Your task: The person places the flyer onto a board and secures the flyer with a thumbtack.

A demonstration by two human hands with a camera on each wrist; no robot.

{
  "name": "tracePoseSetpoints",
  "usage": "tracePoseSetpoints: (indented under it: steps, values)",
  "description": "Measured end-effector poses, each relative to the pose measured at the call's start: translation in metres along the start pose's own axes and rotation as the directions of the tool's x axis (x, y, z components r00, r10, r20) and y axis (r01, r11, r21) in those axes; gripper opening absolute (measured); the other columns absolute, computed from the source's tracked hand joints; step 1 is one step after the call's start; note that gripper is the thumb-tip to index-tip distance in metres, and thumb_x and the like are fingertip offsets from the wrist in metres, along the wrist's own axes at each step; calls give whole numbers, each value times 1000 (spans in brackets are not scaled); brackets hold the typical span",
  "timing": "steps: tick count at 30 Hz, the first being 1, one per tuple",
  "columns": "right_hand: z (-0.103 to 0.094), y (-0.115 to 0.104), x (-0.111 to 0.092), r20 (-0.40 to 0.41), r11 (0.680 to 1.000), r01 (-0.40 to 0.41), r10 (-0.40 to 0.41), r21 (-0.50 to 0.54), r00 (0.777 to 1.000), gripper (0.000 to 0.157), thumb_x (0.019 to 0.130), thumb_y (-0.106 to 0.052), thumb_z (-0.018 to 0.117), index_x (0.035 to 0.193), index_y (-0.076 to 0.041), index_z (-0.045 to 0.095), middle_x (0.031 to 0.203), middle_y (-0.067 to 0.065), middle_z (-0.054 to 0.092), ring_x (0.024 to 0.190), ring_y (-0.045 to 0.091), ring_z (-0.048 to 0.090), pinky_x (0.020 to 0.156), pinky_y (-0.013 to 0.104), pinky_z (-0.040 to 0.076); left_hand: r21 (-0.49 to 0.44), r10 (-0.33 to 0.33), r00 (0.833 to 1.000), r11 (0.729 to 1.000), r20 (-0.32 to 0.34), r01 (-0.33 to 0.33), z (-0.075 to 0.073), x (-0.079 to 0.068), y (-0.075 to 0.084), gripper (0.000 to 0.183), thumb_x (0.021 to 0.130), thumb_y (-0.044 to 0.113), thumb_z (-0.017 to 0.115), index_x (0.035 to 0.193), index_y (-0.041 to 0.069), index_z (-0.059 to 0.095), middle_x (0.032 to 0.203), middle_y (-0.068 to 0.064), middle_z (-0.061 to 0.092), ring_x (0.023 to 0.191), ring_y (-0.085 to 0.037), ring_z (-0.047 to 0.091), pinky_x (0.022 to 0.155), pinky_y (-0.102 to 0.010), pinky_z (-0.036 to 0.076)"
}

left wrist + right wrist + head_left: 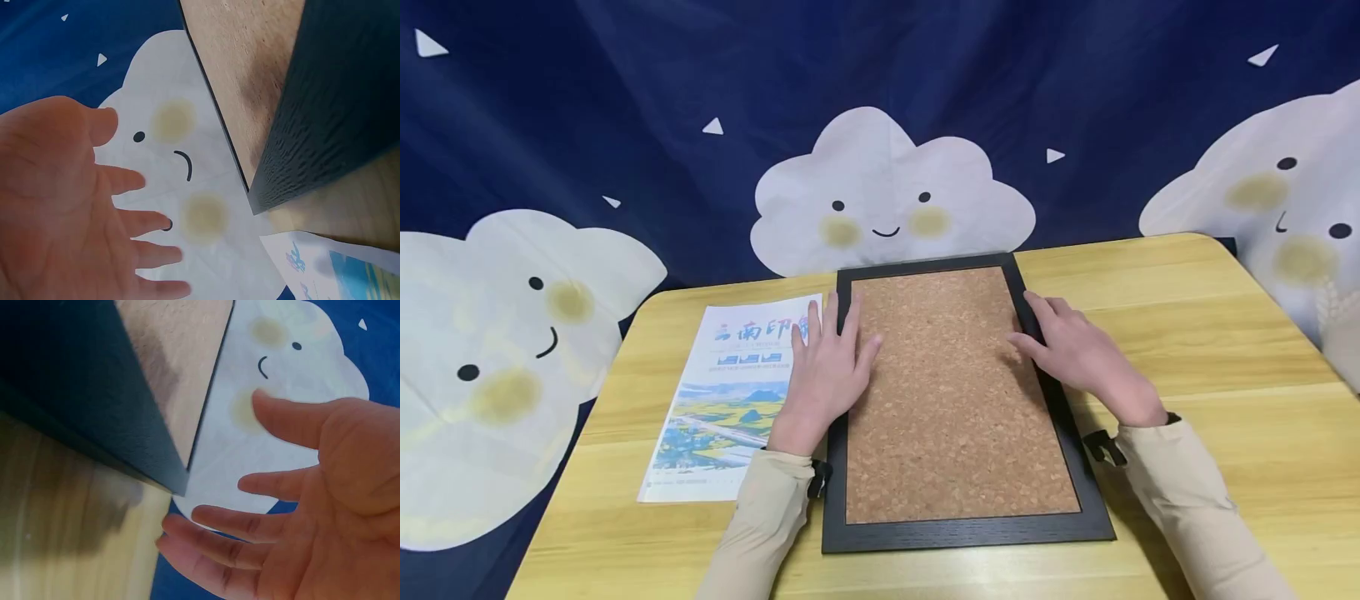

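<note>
A cork board [955,417] with a black wooden frame [970,532] lies flat on the table. My left hand [826,375] is over the frame's left side, its fingers straight and spread towards the back. In the left wrist view the palm of that hand [69,206] shows with nothing in it. Over the frame's right side is my right hand [1075,346], thumb above the cork and fingers reaching past the edge. The right wrist view shows its fingers [244,534] relaxed and slightly bent, holding nothing.
Left of the board lies a printed booklet [722,433] with a landscape picture, partly covered by my left hand and sleeve. The wooden table [1210,350] ends at a dark blue curtain [925,58] printed with white smiling clouds.
</note>
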State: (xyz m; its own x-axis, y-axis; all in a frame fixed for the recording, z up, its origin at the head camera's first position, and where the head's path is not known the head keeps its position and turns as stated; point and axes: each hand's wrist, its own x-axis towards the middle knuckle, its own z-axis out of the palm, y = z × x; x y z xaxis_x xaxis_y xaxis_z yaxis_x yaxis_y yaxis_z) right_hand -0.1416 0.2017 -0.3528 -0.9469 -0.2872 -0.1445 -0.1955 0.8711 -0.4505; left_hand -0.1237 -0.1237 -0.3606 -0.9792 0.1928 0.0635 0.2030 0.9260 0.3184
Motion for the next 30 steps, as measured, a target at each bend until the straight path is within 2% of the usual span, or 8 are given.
tracePoseSetpoints:
  steps: [5,8,12,15,21,24,30]
  values:
    - [1,12,5,50,999,-23,21,42,999,78,106,-32,61,157,13,22,142,47,36,128,60,44,99,68,40,-3,-39,995,999,89,39,1,-1,-2,65,110,42,43,164,7,30,168,-25,20,152,-51,16,117,-68,19]
    - [1,17,8,65,998,-22,18,63,998,77,104,-28,64,152,19,26,134,46,47,126,58,46,99,66,41,10,-60,987,998,148,60,2,-2,-4,63,110,39,45,161,4,35,165,-26,29,150,-50,25,115,-66,27]
    - [3,22,14,93,993,-18,8,113,996,74,102,-23,67,147,24,31,111,35,63,103,46,61,87,58,49,30,-78,970,997,231,73,2,-3,-5,62,109,37,46,159,3,38,159,-27,38,145,-47,36,113,-62,33]
    - [4,25,17,112,987,-40,22,155,993,72,101,-20,68,145,25,32,109,34,65,91,38,66,79,51,52,25,-87,956,996,279,84,4,-3,-7,63,109,38,47,160,3,37,159,-27,39,144,-46,40,113,-59,35]
    - [7,33,19,133,972,-91,63,219,989,67,99,-12,68,144,25,34,111,36,64,77,30,68,69,42,57,-18,-85,943,995,321,96,5,-3,-7,62,109,35,49,161,3,36,161,-28,35,144,-46,41,114,-55,37]
    - [7,36,19,137,962,-107,73,253,988,65,97,-8,68,143,25,35,110,36,64,77,29,69,67,40,58,-41,-77,940,995,333,96,4,-3,-9,62,110,34,49,161,3,34,162,-27,33,146,-44,38,115,-54,36]
    - [8,38,18,132,938,-127,89,323,987,66,95,-7,71,143,23,37,106,32,63,75,24,67,65,37,59,-107,-60,949,989,308,97,-4,-4,-25,60,110,32,47,161,3,35,160,-23,39,146,-41,39,114,-55,36]
